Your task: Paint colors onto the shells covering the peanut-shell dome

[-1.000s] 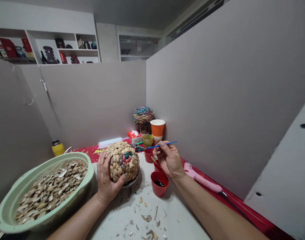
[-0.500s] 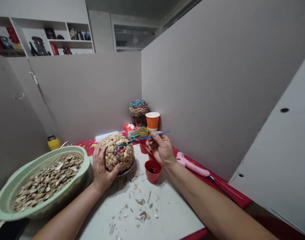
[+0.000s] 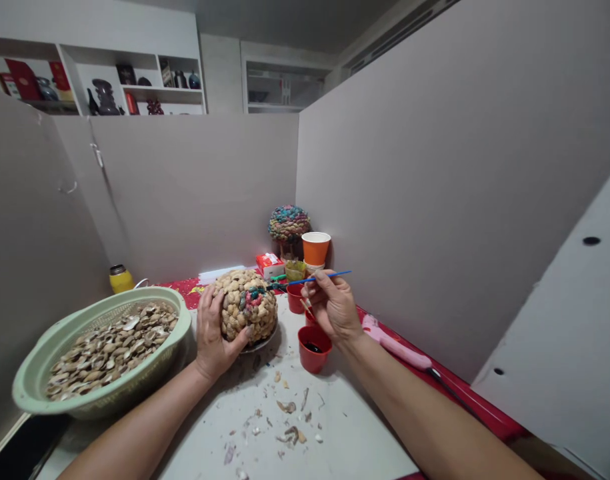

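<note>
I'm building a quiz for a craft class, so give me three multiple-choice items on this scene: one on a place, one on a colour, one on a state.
1. Where is the green basket of shells?
A. Left of the shell-covered ball
B. Behind the orange cup
C. On the shelf

2. What colour is the brush handle in the right hand?
A. Yellow
B. Blue
C. White

3. What does the red cup nearest the right hand hold?
A. Nothing
B. Dark liquid
C. Shells

Answers:
1. A: the green basket sits left of the shell-covered ball, which the left hand steadies.
2. B: the brush pinched in the right hand has a blue handle.
3. B: dark liquid shows inside the red cup.
</note>
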Tool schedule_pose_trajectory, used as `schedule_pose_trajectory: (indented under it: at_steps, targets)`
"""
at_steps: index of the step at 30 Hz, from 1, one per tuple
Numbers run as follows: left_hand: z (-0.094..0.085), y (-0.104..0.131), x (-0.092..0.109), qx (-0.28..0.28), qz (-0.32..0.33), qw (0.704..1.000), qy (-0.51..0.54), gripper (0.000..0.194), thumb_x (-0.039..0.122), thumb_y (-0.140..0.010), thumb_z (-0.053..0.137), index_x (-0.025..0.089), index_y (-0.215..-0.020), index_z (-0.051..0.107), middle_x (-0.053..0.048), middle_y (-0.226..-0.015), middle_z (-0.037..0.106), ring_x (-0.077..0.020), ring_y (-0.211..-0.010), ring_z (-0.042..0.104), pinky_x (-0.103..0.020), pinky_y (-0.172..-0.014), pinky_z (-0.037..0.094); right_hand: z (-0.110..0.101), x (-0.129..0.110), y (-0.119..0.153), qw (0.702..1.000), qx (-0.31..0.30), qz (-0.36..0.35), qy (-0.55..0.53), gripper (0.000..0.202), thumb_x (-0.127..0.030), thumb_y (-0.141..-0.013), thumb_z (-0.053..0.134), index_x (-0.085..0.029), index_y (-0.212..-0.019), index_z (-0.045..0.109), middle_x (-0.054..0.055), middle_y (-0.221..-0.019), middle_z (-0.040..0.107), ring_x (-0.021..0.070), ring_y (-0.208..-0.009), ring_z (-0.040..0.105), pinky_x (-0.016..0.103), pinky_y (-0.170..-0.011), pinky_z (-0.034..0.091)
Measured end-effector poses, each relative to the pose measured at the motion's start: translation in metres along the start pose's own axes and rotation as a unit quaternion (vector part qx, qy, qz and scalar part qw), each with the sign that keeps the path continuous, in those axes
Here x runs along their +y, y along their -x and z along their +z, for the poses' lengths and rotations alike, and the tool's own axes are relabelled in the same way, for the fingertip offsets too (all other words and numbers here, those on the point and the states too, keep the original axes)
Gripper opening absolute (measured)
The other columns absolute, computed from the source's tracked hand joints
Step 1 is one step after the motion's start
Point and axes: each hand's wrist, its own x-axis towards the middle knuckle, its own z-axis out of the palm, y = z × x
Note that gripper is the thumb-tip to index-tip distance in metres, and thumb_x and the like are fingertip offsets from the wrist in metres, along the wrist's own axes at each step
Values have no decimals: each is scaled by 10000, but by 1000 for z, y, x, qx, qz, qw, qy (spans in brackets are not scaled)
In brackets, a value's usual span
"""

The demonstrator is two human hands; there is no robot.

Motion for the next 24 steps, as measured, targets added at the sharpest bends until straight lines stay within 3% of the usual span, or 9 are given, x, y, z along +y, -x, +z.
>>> schedule_pose_trajectory:
  at_steps: [8, 16, 24]
  targets:
    - [2, 0, 0, 3, 0, 1000, 8, 780, 468, -841, 651, 219, -1495, 306, -195, -1507, 411, -370, -1441, 343, -628, -1136, 330, 6, 1, 10, 998, -21, -5, 66, 284, -384, -607, 921, -211, -676, 707, -34, -569, 713, 91, -453, 632, 172, -427, 523]
    - [4, 3, -2, -2, -3, 1000, 15, 797, 454, -820, 676, 233, -1492, 308, -182, -1506, 407, -378, -1444, 334, -632, -1144, 315, -4, 12, 10, 992, -9, -21, 126, 227, -339, -683, 885, -176, -724, 734, 5, -592, 732, 96, -455, 634, 167, -421, 502]
    - [3, 1, 0, 1, -2, 1000, 16, 789, 470, -828, 662, 228, -1491, 310, -194, -1515, 397, -389, -1434, 343, -641, -1132, 323, 3, 5, 9, 997, 10, -17, 80, 302, -390, -588, 923, -204, -694, 710, -22, -599, 733, 94, -453, 640, 182, -443, 533]
